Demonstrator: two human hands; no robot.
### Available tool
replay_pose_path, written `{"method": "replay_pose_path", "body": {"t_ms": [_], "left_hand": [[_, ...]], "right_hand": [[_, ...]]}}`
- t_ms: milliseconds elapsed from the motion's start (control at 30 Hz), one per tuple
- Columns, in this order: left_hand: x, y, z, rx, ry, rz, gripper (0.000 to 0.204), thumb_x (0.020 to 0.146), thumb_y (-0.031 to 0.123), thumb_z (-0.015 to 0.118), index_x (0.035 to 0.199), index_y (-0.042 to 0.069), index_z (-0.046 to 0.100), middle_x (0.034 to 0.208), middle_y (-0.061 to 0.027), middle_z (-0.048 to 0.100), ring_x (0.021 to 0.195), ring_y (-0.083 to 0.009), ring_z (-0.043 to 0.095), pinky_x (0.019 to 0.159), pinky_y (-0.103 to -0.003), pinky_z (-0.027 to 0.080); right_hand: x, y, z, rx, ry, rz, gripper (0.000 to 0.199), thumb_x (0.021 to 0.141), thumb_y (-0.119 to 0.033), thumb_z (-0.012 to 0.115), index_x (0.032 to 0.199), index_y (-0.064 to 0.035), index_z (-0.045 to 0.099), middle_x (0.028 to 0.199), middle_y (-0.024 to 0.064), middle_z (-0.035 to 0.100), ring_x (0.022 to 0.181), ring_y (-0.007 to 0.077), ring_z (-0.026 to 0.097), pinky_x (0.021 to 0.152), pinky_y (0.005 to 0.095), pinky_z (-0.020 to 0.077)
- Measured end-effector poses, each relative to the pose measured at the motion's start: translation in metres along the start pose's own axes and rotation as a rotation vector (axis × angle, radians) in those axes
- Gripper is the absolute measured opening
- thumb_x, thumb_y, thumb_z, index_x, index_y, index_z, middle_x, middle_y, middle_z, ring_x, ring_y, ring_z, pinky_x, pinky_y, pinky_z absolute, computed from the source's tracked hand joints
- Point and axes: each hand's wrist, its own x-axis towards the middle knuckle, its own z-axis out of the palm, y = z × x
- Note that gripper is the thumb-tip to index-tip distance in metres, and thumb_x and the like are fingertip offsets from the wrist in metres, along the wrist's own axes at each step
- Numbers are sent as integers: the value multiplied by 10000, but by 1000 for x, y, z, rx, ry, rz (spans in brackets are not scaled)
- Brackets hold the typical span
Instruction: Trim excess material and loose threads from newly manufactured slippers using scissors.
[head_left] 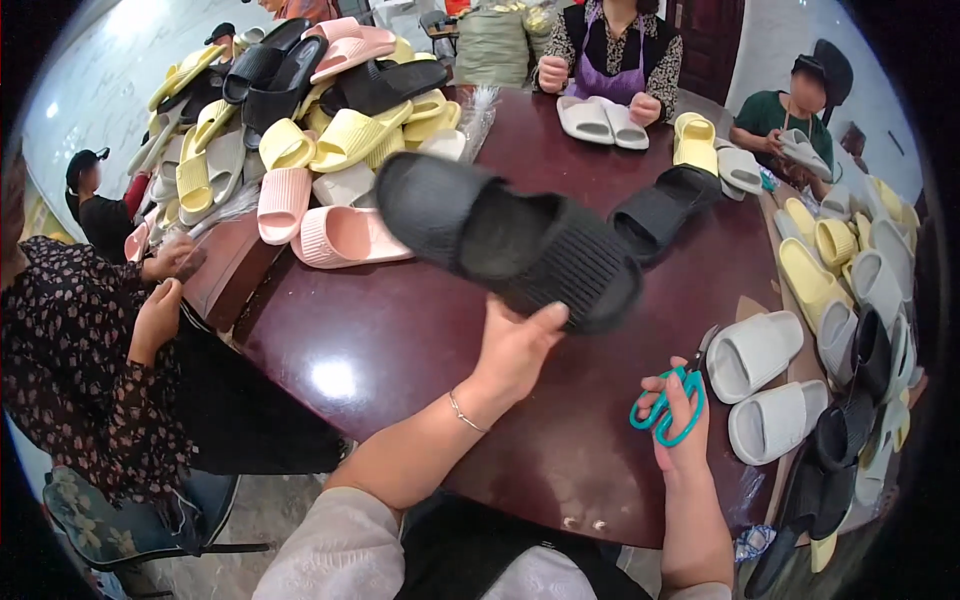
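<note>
My left hand [515, 350] is closed on the ribbed strap end of a black slide slipper [425, 205], raised over the table and slightly blurred. Its heel points to the far left; whether a second slipper lies behind it I cannot tell. In my right hand [685, 430] is a pair of scissors [668, 408] with teal handles, fingers through the loops and dark blades pointing away. Just right of the scissors, two light grey slides [757, 355] lie side by side on the table. Another black slide [660, 215] rests farther back, beyond the lifted one.
On the dark red table [420, 320], a heap of yellow, pink, black and grey slides [345, 130] rises at the far left. More slides [870, 290] are piled along the right edge. Across sits a person in a purple apron [615, 65]; another person [90, 370] sits at left.
</note>
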Motion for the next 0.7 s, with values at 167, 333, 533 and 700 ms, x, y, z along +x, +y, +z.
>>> {"method": "replay_pose_path", "body": {"t_ms": [167,333,533,700], "left_hand": [[1,28,-14,-143,343,32,400,836,13,593,1202,64,441,1206,-50,503,1073,-229,525,998,-478,379],[-26,51,-57,-121,574,62,365,848,130,618,1184,106,476,1201,-47,494,1139,-228,447,1017,-501,338],[-51,92,-100,-35,763,109,373,834,199,648,1160,101,496,1202,-59,485,1124,-233,446,987,-483,357],[-52,125,-136,47,843,207,349,843,213,637,1144,93,510,1188,-78,504,1121,-243,455,976,-474,367]], "right_hand": [[2,3,0,-15,-25,31,402,879,-220,582,1198,-44,411,838,109,592,656,159,587,534,286,475],[-1,-3,-2,4,-10,21,397,875,-210,591,1180,-30,413,849,130,597,641,187,591,550,299,485],[-1,-4,0,-61,-41,44,462,865,-183,600,1257,-52,393,865,97,583,623,139,575,536,278,474],[-4,0,-6,-337,-139,-46,559,805,-114,668,1281,-54,383,896,89,584,713,147,588,632,285,492]]}}
